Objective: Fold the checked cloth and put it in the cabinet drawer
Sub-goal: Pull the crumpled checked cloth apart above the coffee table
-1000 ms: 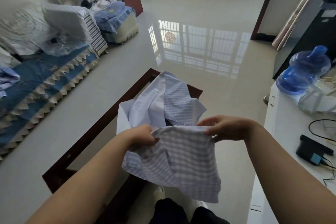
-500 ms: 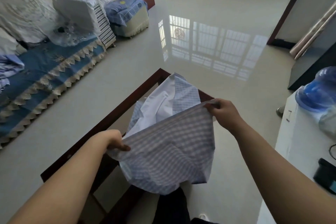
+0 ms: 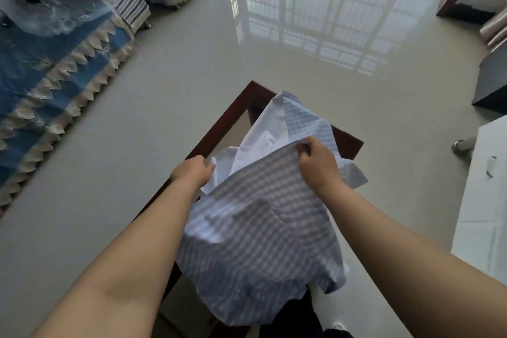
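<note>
Both hands, left hand (image 3: 193, 173) and right hand (image 3: 318, 163), pinch the blurred checked cloth (image 3: 260, 244).

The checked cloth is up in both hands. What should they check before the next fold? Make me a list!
1. Left hand grips the checked cloth at its top left corner: ok.
2. Right hand pinches the top edge: ok.
3. Top edge pulled straight between the hands: ok.
4. Cloth hanging flat: not ok, its lower part is creased and bunched.
5. Room on the table to lay it down: not ok, other clothes lie there.
6. Cabinet drawer open and ready: cannot tell, only the white cabinet side shows.
</note>
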{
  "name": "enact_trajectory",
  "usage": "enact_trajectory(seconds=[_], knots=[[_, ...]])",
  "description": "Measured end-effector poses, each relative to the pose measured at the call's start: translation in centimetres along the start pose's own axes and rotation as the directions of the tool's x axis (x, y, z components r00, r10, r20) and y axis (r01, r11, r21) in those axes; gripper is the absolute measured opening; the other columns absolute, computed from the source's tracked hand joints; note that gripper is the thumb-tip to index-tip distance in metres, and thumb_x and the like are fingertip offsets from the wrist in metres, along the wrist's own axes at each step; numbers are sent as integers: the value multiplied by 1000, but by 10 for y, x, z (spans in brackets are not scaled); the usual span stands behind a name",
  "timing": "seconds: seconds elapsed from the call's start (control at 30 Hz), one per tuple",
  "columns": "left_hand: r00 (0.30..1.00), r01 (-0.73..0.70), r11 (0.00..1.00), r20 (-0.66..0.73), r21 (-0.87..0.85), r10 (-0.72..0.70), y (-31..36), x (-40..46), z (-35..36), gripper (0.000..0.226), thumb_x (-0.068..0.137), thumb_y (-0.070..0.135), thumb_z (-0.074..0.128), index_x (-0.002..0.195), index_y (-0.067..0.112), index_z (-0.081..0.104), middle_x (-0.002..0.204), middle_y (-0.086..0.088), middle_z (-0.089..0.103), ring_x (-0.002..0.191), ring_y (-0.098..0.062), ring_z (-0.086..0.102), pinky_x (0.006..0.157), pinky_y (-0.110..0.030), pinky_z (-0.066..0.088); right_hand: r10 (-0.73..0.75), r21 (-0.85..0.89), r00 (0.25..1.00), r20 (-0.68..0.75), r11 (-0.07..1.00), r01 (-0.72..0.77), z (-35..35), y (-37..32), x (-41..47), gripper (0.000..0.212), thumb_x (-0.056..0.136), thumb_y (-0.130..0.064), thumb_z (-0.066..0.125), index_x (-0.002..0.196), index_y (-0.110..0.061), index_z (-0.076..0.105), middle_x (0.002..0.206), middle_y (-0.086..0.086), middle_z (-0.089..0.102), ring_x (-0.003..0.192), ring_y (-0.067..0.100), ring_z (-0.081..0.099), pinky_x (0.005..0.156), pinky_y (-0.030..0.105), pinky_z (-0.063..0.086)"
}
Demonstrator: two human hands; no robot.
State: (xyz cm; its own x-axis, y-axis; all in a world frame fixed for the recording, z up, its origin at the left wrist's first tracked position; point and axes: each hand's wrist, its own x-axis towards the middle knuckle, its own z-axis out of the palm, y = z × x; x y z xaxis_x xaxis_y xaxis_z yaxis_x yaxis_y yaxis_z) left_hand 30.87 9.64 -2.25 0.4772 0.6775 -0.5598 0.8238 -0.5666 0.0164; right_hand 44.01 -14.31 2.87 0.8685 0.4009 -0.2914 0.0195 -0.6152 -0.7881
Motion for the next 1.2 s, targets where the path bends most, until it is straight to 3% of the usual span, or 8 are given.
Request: enact_trajectory(seconds=[0.23,0.5,0.67,0.73,0.9,0.97,1.03,1.2], knots=[[999,-35,889,-2,-456,38,25,134,46,41,88,25,55,128,16,56,132,-7,57,121,-27,52,99,-37,43,204,-39,978,45,979,-202,62,35,57,23,94,-18,39,108,-16,58,95,-4,59,87,15,56,74,30,41],[985,-146,968,65,-204,163,53,238,101,61,88,5,44,146,19,32,152,-8,33,141,-29,30,113,-46,31,280,-76,956,93,959,-273,98,81,84,21,93,-15,40,103,-19,59,89,-11,57,75,3,51,60,17,36],[979,-167,983,109,-77,174,51,268,131,62,87,6,40,145,27,34,154,-9,31,145,-29,19,119,-48,15,276,-34,946,170,961,-274,115,90,90,27,90,-14,37,69,-29,46,92,-4,64,81,16,57,69,34,45],[975,-142,983,158,-113,159,47,277,142,59,90,12,45,146,26,31,150,-9,36,141,-29,30,118,-48,14,269,-34,946,181,963,-268,119,92,93,27,89,-15,38,68,-31,45,91,-4,65,78,16,57,70,36,46],[965,42,911,253,-411,70,43,277,151,64,86,34,66,139,8,41,132,-16,56,120,-33,55,105,-45,41,288,33,937,199,953,-300,120,95,98,29,91,-15,36,72,-31,51,88,-7,63,56,6,44,59,28,35],[963,28,932,260,-362,72,42,269,156,38,86,32,66,114,8,62,122,-16,63,112,-33,58,102,-43,44,300,56,932,205,947,-317,119,95,96,27,92,-15,35,83,-27,58,75,-9,56,55,7,44,56,26,34],[968,-1,957,239,-290,73,41,256,158,18,84,32,64,96,19,67,115,-10,66,111,-31,56,100,-41,45,309,61,923,229,942,-331,117,93,91,25,91,-15,36,95,-23,60,70,-10,52,57,7,45,57,25,35],[976,-203,979,68,-34,205,56,199,133,23,95,28,42,108,16,56,115,-14,60,111,-35,48,95,-40,36,318,60,890,325,933,-355,102,85,74,22,88,-21,41,101,-26,58,79,-6,54,59,8,44,58,25,37]])
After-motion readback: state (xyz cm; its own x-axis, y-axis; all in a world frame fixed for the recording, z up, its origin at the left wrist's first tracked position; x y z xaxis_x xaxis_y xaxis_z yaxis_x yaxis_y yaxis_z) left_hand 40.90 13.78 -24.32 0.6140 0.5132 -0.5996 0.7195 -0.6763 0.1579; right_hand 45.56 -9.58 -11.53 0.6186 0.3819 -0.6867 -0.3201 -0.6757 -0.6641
